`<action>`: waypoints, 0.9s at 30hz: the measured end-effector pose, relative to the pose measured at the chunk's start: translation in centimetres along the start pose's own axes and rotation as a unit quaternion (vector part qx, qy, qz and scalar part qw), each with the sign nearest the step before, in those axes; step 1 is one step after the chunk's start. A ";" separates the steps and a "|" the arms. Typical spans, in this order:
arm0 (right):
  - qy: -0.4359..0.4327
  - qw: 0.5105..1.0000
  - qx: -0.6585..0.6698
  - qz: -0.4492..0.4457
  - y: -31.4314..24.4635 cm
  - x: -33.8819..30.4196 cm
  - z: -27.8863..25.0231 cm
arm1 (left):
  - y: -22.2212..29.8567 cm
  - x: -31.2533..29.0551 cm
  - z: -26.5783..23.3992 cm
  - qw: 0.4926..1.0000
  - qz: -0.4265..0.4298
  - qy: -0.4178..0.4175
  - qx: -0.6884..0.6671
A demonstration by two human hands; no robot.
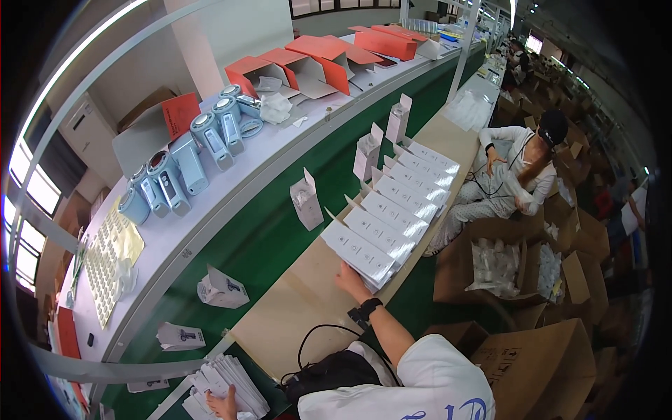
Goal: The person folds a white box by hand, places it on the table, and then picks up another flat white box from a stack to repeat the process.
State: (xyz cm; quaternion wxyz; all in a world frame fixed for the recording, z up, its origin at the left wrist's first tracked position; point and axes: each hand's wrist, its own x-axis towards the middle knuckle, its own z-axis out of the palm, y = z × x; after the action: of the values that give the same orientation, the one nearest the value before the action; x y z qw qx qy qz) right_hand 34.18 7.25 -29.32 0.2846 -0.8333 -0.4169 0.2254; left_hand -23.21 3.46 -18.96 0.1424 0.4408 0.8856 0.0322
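Where white boxes [381, 222] lie in a row right of the frame's centre, each long axis runs upper left to lower right, raised flaps at the upper-left ends. At lower right, a carton [449, 277] holds clear bags [495, 266]. The right hand [352, 281] touches the nearest box's edge, fingers partly hidden; the left [222, 404], fingers parted, touches the lower-left pile [234, 378]. I cannot tell whether either grips.

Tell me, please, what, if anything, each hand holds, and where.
The right hand touches the near edge of a white box; the left hand lies on flat cartons. Any grip is unclear.
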 end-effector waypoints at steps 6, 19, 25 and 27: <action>-0.005 0.999 0.011 0.033 1.5 3.6 -3.7 | 0.2 -0.5 -1.5 1.000 -0.019 -0.003 0.008; -0.018 0.999 -0.002 0.035 2.3 6.4 -10.2 | 3.3 -3.9 -6.8 0.986 0.139 0.071 -0.064; -0.042 0.998 0.036 0.014 -2.4 3.0 -7.1 | 9.1 -9.3 -8.3 0.945 0.297 0.068 -0.115; -0.146 0.970 0.192 -0.045 -7.9 0.1 -5.1 | 10.7 -11.1 -8.9 0.931 0.338 0.070 -0.122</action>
State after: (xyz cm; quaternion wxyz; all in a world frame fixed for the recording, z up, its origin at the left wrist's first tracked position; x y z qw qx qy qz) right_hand 32.94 9.71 -20.35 0.3853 -0.7017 -0.4398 0.4071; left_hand -11.07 1.85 -6.03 0.1138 0.6901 0.6810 0.2170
